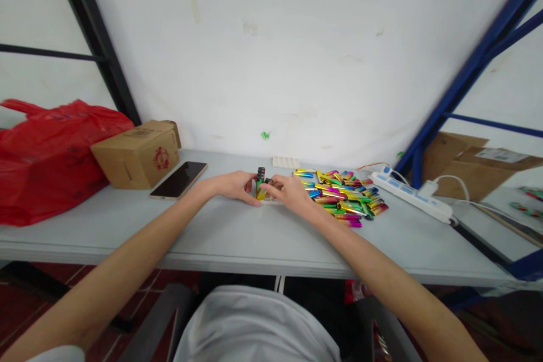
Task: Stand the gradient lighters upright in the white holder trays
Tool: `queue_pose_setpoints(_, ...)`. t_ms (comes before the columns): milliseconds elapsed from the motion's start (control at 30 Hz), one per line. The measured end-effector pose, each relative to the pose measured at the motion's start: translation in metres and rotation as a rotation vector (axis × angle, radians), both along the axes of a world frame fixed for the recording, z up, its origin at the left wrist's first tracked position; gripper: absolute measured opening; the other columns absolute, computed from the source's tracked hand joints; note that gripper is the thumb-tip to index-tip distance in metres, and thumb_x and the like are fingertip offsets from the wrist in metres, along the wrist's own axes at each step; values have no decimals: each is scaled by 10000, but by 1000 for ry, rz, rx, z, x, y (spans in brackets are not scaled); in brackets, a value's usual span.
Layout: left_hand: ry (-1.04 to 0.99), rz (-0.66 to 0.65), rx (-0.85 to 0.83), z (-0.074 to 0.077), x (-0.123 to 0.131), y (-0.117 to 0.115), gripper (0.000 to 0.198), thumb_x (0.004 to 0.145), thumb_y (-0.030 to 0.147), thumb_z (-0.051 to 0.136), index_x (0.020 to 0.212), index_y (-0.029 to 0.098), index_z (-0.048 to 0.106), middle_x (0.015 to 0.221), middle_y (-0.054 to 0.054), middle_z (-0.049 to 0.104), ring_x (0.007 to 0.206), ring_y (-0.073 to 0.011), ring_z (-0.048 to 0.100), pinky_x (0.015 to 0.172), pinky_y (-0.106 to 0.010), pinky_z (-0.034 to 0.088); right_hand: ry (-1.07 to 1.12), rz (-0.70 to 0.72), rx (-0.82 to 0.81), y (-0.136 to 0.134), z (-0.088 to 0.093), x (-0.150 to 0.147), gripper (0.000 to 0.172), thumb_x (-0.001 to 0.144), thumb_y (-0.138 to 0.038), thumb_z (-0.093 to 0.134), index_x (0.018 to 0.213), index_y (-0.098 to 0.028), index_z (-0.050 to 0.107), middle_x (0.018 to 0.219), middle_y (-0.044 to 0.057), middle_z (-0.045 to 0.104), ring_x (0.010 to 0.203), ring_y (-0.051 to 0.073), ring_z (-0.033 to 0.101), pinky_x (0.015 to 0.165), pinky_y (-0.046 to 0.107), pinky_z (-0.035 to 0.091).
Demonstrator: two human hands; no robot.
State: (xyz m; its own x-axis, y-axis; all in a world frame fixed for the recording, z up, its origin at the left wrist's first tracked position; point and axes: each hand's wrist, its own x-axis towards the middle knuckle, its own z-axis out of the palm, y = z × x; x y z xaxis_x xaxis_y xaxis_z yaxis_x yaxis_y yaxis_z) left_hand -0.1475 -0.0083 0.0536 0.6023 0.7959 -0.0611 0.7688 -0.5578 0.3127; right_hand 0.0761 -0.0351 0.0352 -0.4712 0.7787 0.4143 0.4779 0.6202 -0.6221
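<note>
Left hand: your left hand (231, 185) is curling in from the left, thumb and fingertips pinching narrowly on the standing lighters (260, 179).
Right hand: your right hand (291, 191) is closing in from the right with its fingertips touching the same little group; whether it is actually gripping cannot be told from here.
Standing lighters: they are standing upright on the table (237, 237), right between your two hands, dark tops pointing up.
Doing it well: judging by how small and top-heavy they look, you are better off pressing lightly and evenly from both sides, low on the bodies, so none is tipping.
Loose pile: the pile of lighters (344, 197) is lying just right of your right hand, within easy reach.
Left side: the phone (179, 179), the cardboard box (138, 155) and the red bag (46, 153) are sitting well apart from the grip.
Far right: the power strip (411, 195) is lying beyond the pile.
</note>
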Motion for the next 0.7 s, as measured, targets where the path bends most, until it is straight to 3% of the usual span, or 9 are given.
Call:
queue_pose_setpoints(200,-9,-32,-2,-2,-1,1,644,653,729,695,990,183,635,816,-32,670,710,-193,602,617,-263,397,-167,-48,167,-3,-4,-6,451,883,-642,603,739,-221,674,582,15,587,559,145,472,570,265,211)
queue_pose_setpoints(333,-5,-22,4,-2,-3,1,685,640,748,697,1002,170,635,834,-47,676,707,-199,608,620,-272,402,-306,-74,232,-2,0,2,560,996,-603,422,702,-202,679,586,35,599,559,148,501,575,273,243)
queue_pose_setpoints(467,-16,-40,-6,1,-2,0,689,650,739,704,1032,172,613,846,-38,662,713,-190,602,614,-265,406,-386,-240,290,14,10,27,559,1063,-479,303,823,-184,713,751,96,702,726,198,623,675,275,356)
queue_pose_setpoints(600,23,-11,-5,1,-1,0,676,641,743,709,993,175,607,843,-39,660,706,-185,592,603,-266,399,-552,-361,258,41,13,68,304,1027,-304,447,988,-160,712,995,127,735,938,223,656,838,284,418)
queue_pose_setpoints(700,8,-18,-6,1,-2,1,682,637,751,706,990,175,606,843,-39,661,706,-187,593,603,-271,401,-621,-384,216,59,7,95,253,991,-244,511,1105,-130,705,1130,147,715,1073,241,640,952,305,422)
